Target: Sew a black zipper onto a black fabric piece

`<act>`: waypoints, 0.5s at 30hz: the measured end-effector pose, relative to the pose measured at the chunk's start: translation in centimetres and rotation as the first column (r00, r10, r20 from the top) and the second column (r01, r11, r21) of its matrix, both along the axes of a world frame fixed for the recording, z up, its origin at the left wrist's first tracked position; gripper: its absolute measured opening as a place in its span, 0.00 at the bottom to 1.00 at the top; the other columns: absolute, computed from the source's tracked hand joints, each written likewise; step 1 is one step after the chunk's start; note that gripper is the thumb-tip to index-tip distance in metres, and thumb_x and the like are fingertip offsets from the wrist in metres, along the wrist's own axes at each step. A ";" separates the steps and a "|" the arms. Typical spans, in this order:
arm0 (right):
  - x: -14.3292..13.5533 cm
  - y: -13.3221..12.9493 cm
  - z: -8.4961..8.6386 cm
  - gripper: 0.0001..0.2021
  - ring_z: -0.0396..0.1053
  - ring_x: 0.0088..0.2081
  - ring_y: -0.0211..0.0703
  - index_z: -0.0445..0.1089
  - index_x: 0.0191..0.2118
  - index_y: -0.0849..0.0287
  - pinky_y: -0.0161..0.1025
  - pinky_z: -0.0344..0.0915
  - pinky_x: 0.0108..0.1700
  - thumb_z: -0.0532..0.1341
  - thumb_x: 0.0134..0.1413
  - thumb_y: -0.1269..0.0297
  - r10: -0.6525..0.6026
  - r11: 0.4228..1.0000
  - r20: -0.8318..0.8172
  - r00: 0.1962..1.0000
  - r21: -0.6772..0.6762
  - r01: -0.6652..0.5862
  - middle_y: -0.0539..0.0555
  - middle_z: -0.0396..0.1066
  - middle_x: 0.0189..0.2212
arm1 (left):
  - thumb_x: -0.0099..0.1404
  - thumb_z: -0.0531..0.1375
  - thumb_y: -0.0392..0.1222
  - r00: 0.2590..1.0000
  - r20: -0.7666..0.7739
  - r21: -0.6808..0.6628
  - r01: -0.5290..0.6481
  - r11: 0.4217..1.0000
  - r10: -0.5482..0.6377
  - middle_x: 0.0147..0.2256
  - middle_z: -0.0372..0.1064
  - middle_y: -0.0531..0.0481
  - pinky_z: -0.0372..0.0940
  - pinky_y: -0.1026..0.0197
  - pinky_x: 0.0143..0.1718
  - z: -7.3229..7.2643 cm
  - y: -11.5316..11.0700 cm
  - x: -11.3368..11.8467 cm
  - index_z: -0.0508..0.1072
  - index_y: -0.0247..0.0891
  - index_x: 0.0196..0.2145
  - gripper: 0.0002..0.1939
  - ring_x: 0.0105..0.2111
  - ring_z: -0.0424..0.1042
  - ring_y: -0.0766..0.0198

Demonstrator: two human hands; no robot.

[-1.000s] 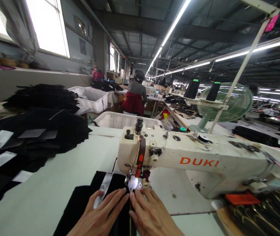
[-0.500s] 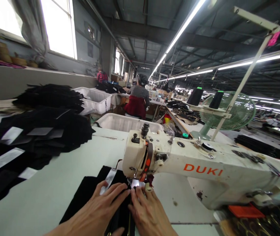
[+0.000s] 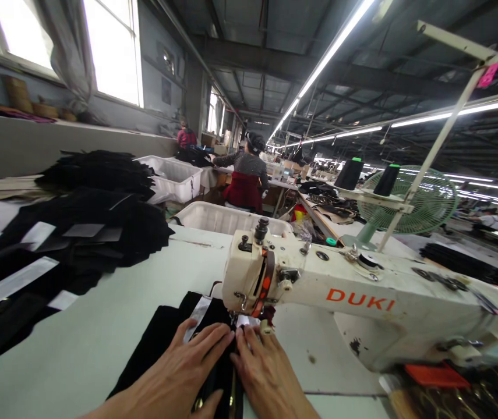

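Left hand [image 3: 183,364]: open, palm-down on black cloth [image 3: 155,337].
Right hand [image 3: 266,369]: likewise, same cloth.
Sewing machine [image 3: 305,276]: one o'clock, fronting fingertips.
Dark pile [image 3: 139,227]: ten o'clock.

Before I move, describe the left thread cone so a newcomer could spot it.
Find the white DUKI sewing machine, then the slanting pale post beyond it. Two black, green-tipped cones stand along its crossbar. The left cone looks larger and sits farther from the post; the right cone overlaps the green fan.
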State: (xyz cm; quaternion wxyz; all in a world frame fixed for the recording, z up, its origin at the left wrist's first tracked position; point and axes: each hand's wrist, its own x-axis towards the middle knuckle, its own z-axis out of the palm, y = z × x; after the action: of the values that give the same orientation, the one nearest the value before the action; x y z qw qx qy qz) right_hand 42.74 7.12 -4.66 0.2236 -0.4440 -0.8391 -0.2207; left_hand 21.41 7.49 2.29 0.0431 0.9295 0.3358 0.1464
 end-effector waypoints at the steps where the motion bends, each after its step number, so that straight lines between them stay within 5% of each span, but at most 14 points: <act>1: 0.0 0.0 -0.1 0.18 0.71 0.52 0.55 0.68 0.56 0.65 0.50 0.71 0.53 0.61 0.66 0.60 0.001 1.000 -0.006 1.000 0.003 -0.001 0.64 0.74 0.49 | 0.61 0.59 0.38 1.000 -0.006 0.001 0.001 1.000 -0.001 0.60 0.66 0.40 0.57 0.36 0.60 -0.1 0.0 0.0 0.63 0.37 0.64 0.33 0.60 0.66 0.46; 15: -0.4 -0.2 -0.1 0.16 0.72 0.51 0.54 0.69 0.56 0.65 0.49 0.73 0.53 0.58 0.68 0.62 -0.019 0.998 -0.098 0.995 0.051 0.024 0.62 0.74 0.50 | 0.67 0.55 0.36 1.000 -0.021 0.110 -0.020 0.994 0.023 0.62 0.63 0.42 0.57 0.40 0.63 -1.5 0.1 0.1 0.60 0.38 0.65 0.29 0.61 0.65 0.51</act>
State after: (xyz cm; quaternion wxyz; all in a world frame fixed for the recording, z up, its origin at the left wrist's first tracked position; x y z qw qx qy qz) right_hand 42.38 6.96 -4.72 0.2736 -0.4572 -0.8163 -0.2230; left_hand 21.50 7.56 0.77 -0.0132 0.9283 0.3377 0.1550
